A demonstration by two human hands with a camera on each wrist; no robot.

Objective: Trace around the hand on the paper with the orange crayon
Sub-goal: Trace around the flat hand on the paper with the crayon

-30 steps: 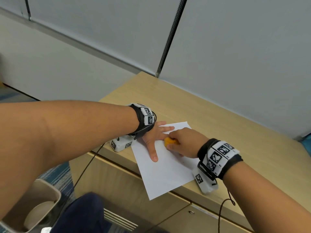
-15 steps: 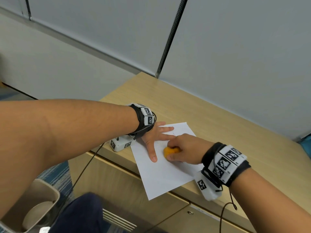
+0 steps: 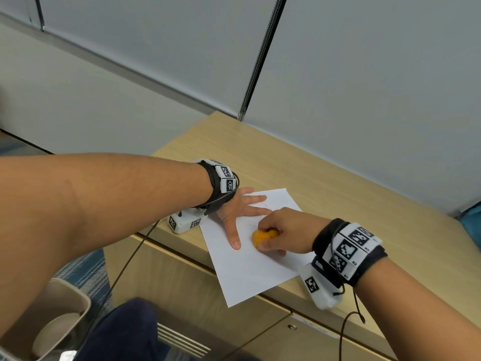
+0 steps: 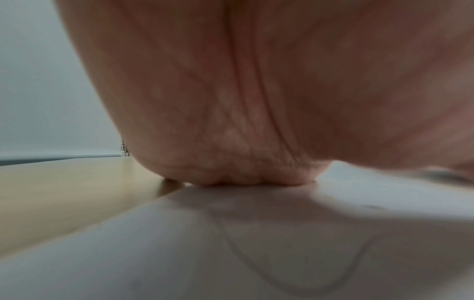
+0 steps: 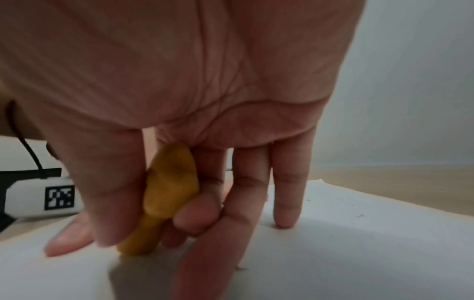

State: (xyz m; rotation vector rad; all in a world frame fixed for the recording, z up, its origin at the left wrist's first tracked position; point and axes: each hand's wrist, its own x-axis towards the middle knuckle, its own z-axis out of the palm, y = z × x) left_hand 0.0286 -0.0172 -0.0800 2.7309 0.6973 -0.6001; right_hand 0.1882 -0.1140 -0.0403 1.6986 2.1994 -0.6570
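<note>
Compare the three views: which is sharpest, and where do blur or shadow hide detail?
Head view: sharpest, evenly lit. Left wrist view: left hand fills the frame, blurred, shadowing the paper. Right wrist view: right hand and orange crayon soft, shadow beneath.

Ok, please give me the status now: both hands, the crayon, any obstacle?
Left hand flat on paper, fingers spread. Right hand grips orange crayon, tip on paper beside left thumb. No obstacle seen.

Orange crayon in right hand grip, mottled darker orange on side. White paper beneath grip, thin dark traced lines beside it. Black wristbands near grip, white blocks with black-and-white square markers. Light wood-grain desk.
</note>
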